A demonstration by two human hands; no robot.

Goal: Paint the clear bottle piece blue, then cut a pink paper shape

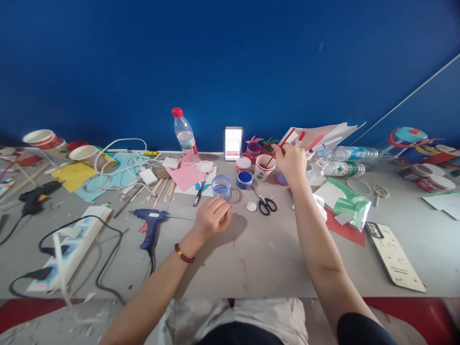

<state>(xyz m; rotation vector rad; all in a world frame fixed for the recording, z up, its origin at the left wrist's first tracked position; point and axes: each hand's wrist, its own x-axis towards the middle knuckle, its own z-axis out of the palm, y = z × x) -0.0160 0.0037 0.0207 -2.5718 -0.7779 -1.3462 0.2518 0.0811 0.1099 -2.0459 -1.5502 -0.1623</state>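
The right hand (292,163) is pinching a thin red stick (286,139), its lower end standing inside a patterned paper cup (264,174). The left hand (212,218) is hovering or resting near a transparent blue-rimmed cup (221,188), its fingers curling loosely; whether they are pinching anything, I cannot tell. Just beyond the hands, an open jar of blue paint (245,179), scissors (266,206) and a white lid (251,207) are filling the gap between them. Nearer the body, a stretch of gray tabletop (258,258) is running between the forearms to the front edge, with a blue glue gun (151,224) and a power strip (74,247) bounding it on the left and a phone (397,258) lying near that edge on the right. A red-capped bottle (185,134) is standing near the blue wall (230,62). Both forearms are slanting inward from the near side — the right reaching farther, its wrist bending over toward the paper cup.
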